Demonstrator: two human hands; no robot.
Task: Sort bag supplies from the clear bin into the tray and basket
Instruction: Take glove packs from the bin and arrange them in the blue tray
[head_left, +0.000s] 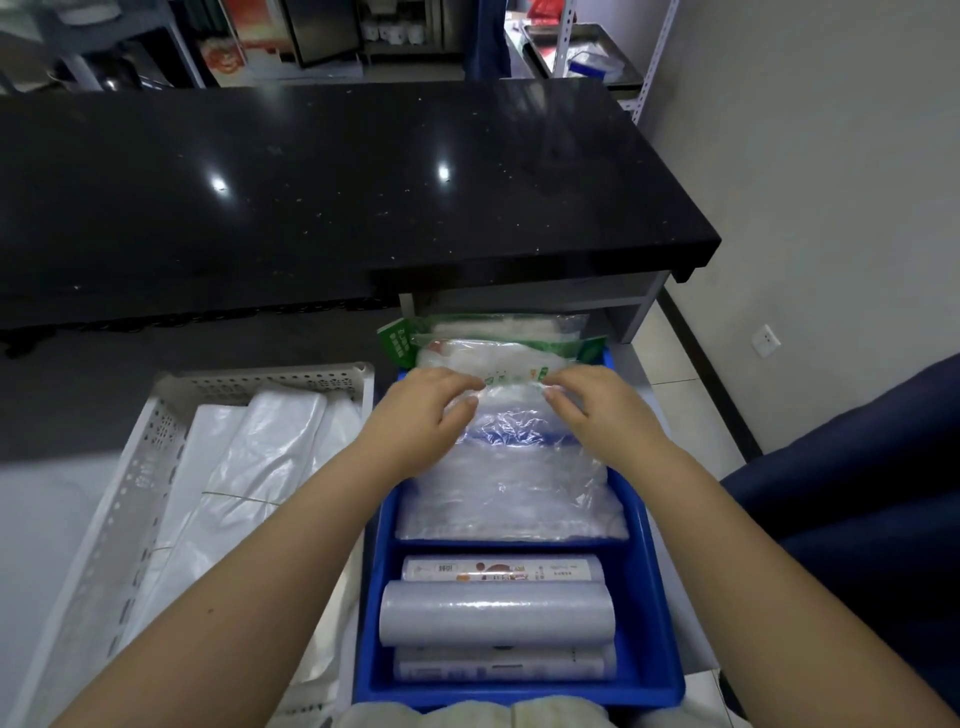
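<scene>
A blue divided tray lies in front of me. Its far compartment holds a stack of clear plastic bags, and green-labelled bag packs lean at its far end. My left hand and my right hand both pinch the far edge of the top clear bag pack, one at each side. The near compartment holds three rolls of bags lying side by side. To the left is a white perforated basket with white plastic bags in it. No clear bin is visible.
A black stone counter runs across the back, overhanging a grey cabinet frame. A dark blue seat is on the right. A white wall with a socket is beyond it. Pale cloth lies at the bottom edge.
</scene>
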